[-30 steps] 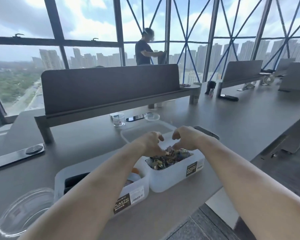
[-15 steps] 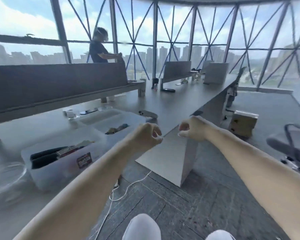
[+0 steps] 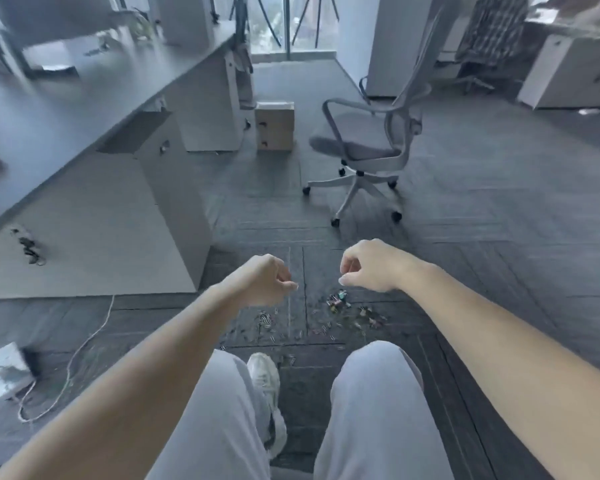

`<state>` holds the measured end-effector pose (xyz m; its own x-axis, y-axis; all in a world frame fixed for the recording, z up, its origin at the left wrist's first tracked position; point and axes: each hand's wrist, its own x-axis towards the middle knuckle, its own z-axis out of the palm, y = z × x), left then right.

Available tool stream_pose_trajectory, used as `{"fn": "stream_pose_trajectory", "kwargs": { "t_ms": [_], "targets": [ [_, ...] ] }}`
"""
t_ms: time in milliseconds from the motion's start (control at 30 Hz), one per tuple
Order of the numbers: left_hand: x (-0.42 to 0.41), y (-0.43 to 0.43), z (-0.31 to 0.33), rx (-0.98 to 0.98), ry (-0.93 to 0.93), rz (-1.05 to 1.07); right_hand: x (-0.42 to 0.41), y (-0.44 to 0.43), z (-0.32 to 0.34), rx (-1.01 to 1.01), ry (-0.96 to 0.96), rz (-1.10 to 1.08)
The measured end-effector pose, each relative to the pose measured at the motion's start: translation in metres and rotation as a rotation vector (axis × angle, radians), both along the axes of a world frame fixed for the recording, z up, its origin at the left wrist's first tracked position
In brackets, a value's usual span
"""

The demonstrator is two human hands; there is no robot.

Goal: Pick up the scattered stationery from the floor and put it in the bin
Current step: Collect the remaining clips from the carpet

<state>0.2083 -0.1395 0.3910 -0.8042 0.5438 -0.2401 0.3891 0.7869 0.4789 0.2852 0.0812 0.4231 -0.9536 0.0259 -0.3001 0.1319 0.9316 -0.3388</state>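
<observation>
Above the scattered clips [image 3: 340,311] on the floor [image 3: 482,237], I see left hand [image 3: 265,280] and right hand [image 3: 369,265] loosely curled, holding nothing.

Grey carpet floor [image 3: 499,237], long grey desk [image 3: 84,98], swivel chair [image 3: 368,147], daylit window [image 3: 291,22].

One view only: your head camera, wide-angle, pitched steeply down over your knees [image 3: 371,393] at the floor [image 3: 499,271] close ahead. Edges bend and blur. Desk [image 3: 66,109] runs along upper left, chair [image 3: 368,150] farther ahead.
</observation>
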Motion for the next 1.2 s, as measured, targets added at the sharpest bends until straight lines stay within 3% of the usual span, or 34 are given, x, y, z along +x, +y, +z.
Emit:
{"fn": "stream_pose_trajectory", "kwargs": {
  "t_ms": [300,433,567,800,900,1033,1100,1200],
  "targets": [
    [-0.109,0.127,-0.144,-0.129,-0.242,-0.227,-0.07,0.108,-0.142,0.012,-0.238,-0.215],
    [-0.16,0.157,-0.24,-0.236,-0.348,-0.32,-0.11,0.15,-0.246,-0.031,-0.391,-0.271],
    [-0.195,0.174,-0.348,-0.258,-0.458,-0.263,-0.132,0.172,-0.367,-0.062,-0.594,-0.273],
    [-0.185,0.212,-0.492,-0.29,-0.665,-0.267,-0.125,0.192,-0.539,-0.145,-0.862,-0.396],
    [-0.173,0.217,-0.538,-0.368,-0.768,-0.266,-0.115,0.187,-0.582,-0.183,-1.018,-0.473],
    [-0.153,0.218,-0.571,-0.477,-0.983,-0.19,-0.118,0.183,-0.607,-0.409,-1.174,-0.703],
    [-0.141,0.22,-0.578,-0.411,-1.084,-0.065,-0.122,0.186,-0.607,-0.525,-1.168,-0.763],
    [-0.126,0.231,-0.577,-0.141,-1.22,0.186,-0.124,0.186,-0.602,-0.815,-0.831,-0.967]
  ]
}}
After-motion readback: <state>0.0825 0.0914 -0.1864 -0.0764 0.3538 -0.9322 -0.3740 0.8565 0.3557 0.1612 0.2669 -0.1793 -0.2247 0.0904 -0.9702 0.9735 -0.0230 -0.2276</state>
